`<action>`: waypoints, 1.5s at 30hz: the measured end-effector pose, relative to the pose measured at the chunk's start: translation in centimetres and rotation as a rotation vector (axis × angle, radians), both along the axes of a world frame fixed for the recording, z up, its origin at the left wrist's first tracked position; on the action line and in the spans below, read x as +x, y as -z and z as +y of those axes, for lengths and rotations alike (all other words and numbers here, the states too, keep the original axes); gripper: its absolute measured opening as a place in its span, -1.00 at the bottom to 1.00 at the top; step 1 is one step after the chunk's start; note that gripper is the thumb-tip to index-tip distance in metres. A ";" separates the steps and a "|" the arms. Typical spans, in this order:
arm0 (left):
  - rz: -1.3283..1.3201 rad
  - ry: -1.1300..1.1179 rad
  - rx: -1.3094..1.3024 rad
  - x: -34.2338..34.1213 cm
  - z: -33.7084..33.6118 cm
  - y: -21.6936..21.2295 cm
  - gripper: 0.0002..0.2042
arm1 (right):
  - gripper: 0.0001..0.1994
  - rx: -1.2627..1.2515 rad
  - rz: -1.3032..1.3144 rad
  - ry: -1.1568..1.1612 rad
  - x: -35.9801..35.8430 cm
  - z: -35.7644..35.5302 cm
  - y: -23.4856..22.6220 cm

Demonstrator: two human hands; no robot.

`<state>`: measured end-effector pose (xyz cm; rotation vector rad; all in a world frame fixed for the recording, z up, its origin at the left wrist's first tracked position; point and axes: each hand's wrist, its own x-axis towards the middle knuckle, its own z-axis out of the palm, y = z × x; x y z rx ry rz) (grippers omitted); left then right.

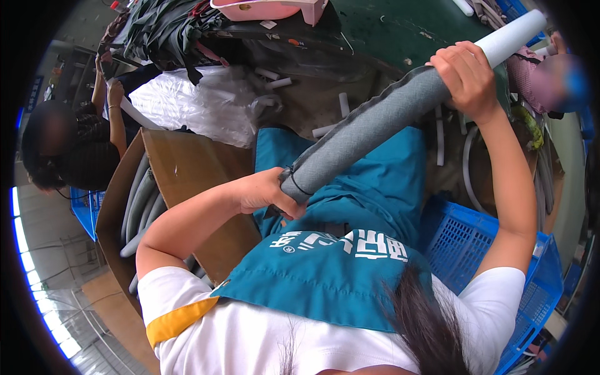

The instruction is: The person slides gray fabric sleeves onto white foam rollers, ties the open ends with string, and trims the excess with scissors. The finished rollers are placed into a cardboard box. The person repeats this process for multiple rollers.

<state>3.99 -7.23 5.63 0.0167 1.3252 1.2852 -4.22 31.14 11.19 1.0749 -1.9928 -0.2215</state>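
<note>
1. While grey fabric sleeve (369,128) runs diag. betw. both hands, R. hand (465,81) wraps its upper end, white tube (515,37) protruding beyond; L. hand (272,194) clasps lower end.
2. R. forearm (512,175) raised; L. forearm (197,215) angled inward.
3. Green table (387,25) ahead; blue crate (456,237) at R., cardboard box (194,181) at L.
</note>
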 end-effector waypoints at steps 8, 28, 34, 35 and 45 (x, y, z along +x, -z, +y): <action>0.133 -0.016 -0.118 0.6 1.8 -2.2 -0.69 | -0.88 0.034 0.090 -0.172 -0.6 -3.1 0.1; 0.480 -0.006 0.003 -1.1 0.7 -4.1 -0.60 | -0.81 0.042 0.143 0.155 -0.8 1.9 -4.9; 0.456 0.065 -0.025 -1.7 2.7 -5.1 -0.62 | -0.89 0.058 0.215 -0.072 0.8 -3.0 -4.2; 0.605 0.119 -0.040 -1.5 2.2 -4.7 -0.58 | -0.80 0.043 0.132 -0.131 1.1 -2.9 -4.0; 0.563 0.110 -0.041 2.1 -2.4 -5.2 -0.42 | -0.84 0.051 0.140 0.039 -2.7 8.5 -3.6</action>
